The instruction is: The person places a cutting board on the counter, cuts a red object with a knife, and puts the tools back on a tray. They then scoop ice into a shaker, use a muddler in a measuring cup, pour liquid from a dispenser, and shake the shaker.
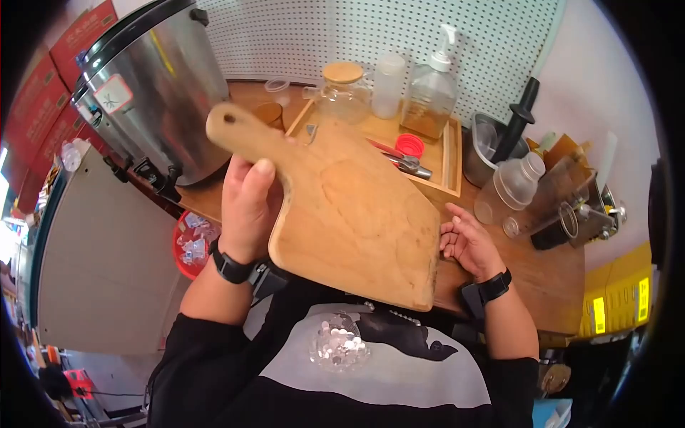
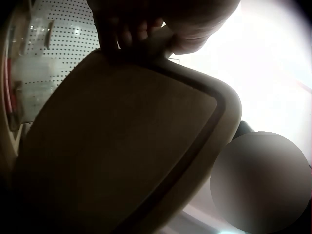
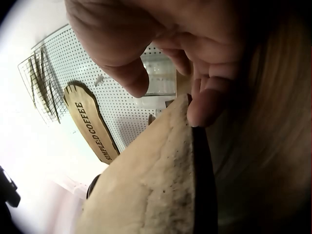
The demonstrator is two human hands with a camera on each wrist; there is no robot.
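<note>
A wooden cutting board [image 1: 357,214] is held up in front of the person's chest, its handle pointing to the upper left. The left hand [image 1: 247,196] grips the board near the base of the handle, thumb on the near face. A groove runs along the edge of the other face in the left wrist view, where the board [image 2: 107,131] looks dark. Beside the board's right edge is the right hand [image 1: 469,241], fingers loosely bent. In the right wrist view a fingertip of the right hand [image 3: 195,63] lies right at the corner of the dark-spotted board [image 3: 151,175].
Behind the board, a wooden tray [image 1: 449,182] carries a glass teapot [image 1: 344,96], a pump bottle [image 1: 429,96] and a red lid [image 1: 409,145]. A large metal urn [image 1: 153,93] stands left. Plastic cups [image 1: 510,185] and a black holder crowd the right. Below left is a red bin [image 1: 187,246].
</note>
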